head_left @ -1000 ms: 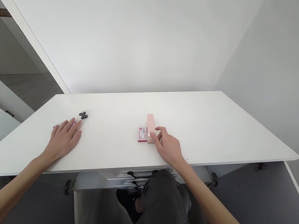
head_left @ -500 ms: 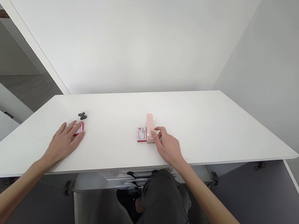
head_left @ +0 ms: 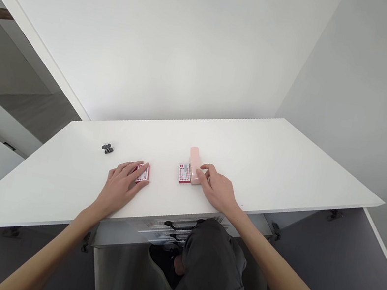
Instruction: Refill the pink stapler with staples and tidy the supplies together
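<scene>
On a white table [head_left: 270, 153], my left hand [head_left: 120, 187] lies flat with fingers stretched over a small red and white box [head_left: 143, 173], fingertips pressing on it. My right hand [head_left: 217, 189] rests on the near end of a pink stapler [head_left: 194, 162], fingers curled loosely against its side. A second small red and white box [head_left: 184, 173] lies right beside the stapler on its left. The two boxes are about a hand's width apart.
A black binder clip [head_left: 107, 148] lies at the left rear of the table. Below the front edge are drawer handles [head_left: 175, 224] and my dark-trousered leg [head_left: 212, 273]. White walls close the back and right.
My left hand has slid to the right across the table, pushing the small red box from near the binder clip towards the stapler. The right hand has stayed put.
</scene>
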Tool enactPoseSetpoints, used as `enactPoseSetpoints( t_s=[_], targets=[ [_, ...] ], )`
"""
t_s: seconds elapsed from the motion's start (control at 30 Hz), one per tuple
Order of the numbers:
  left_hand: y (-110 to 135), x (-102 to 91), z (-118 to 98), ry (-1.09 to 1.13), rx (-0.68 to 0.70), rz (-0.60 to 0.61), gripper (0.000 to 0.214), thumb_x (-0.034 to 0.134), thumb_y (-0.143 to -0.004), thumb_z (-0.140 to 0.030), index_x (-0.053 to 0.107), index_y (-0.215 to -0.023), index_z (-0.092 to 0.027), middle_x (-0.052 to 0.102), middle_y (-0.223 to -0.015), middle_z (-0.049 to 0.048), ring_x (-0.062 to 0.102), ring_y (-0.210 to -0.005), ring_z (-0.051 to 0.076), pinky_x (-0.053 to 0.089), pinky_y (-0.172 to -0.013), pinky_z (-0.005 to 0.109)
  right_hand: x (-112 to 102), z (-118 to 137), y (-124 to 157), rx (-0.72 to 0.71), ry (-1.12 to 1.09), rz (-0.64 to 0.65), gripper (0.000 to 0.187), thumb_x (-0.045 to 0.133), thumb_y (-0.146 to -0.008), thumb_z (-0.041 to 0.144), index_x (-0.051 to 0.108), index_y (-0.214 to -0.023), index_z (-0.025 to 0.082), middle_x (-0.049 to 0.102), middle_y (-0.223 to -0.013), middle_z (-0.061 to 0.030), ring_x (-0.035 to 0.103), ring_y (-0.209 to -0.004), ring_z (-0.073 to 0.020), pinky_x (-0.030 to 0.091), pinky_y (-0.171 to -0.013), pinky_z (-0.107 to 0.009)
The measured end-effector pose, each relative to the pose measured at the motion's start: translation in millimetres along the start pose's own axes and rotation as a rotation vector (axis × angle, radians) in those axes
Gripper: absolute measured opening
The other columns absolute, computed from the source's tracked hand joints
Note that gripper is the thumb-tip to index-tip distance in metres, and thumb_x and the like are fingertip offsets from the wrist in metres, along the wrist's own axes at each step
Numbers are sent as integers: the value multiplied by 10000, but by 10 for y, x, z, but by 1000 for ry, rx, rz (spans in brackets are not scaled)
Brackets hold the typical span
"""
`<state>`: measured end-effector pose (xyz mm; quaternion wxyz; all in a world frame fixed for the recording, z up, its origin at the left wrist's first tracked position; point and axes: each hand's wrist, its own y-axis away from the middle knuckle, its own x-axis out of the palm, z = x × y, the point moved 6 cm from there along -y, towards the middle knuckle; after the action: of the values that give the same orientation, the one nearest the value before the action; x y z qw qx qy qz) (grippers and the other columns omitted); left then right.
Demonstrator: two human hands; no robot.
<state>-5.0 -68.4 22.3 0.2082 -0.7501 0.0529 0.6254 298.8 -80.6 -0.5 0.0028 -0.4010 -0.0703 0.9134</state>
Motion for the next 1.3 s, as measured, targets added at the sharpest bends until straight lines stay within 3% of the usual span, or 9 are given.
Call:
enactPoseSetpoints(
  t_s=[0.2, 0.33, 0.43, 0.57, 0.8, 1.03, 1.3],
  targets=[
    [-20, -20, -36, 90, 7, -60, 537, 555, -1018, -590, 591, -1482, -323, 622, -1506, 86, 519, -1417, 339, 372, -1164, 529, 8, -11, -6, -2, 2, -1, 436, 308, -1119, 554, 567, -1282, 243, 779, -972, -6, 724, -878, -218, 452, -764, -324],
    [-15, -119, -66, 81, 40, -212, 493, 652, -976, -559, 629, -1397, -305, 681, -1428, 76, 495, -1460, 350, 209, -1263, 580, 11, -13, -9, -4, 13, -2, 434, 311, -1119, 547, 573, -1281, 242, 784, -984, -10, 731, -893, -219, 457, -767, -324],
    [-49, -139, -164, 135, 73, -273, 513, 705, -941, -556, 631, -1376, -295, 700, -1390, 74, 507, -1439, 343, 266, -1250, 556, 10, -15, -10, 1, 11, -1, 437, 306, -1122, 543, 579, -1280, 240, 788, -1006, -17, 731, -911, -221, 458, -774, -325],
    [-174, -81, -380, 248, 92, -259, 558, 756, -898, -579, 646, -1361, -288, 710, -1356, 73, 536, -1369, 336, 385, -1184, 524, 10, -17, -12, 8, 10, 6, 450, 294, -1126, 541, 591, -1277, 238, 791, -1027, -20, 726, -909, -222, 451, -772, -327],
    [-445, 92, -723, 378, 133, -184, 581, 793, -889, -540, 634, -1394, -300, 699, -1390, 56, 508, -1393, 315, 387, -1187, 515, 9, -12, -25, -2, 32, 7, 458, 335, -1122, 550, 615, -1313, 241, 796, -994, -14, 728, -908, -216, 441, -763, -316],
    [-547, 228, -860, 273, 229, -136, 663, 814, -858, -584, 634, -1440, -324, 698, -1428, 56, 470, -1471, 342, 348, -1215, 545, 12, -3, -34, -23, 50, 13, 464, 318, -1129, 534, 660, -1295, 269, 805, -1009, -9, 729, -927, -217, 440, -769, -315],
    [-536, 278, -926, 168, 304, -118, 594, 711, -955, -563, 619, -1489, -319, 666, -1480, 50, 446, -1481, 351, 347, -1215, 540, 0, 23, -25, -52, 60, 2, 459, 319, -1132, 521, 674, -1289, 276, 806, -1034, -8, 732, -957, -213, 444, -770, -308]
  ],
)
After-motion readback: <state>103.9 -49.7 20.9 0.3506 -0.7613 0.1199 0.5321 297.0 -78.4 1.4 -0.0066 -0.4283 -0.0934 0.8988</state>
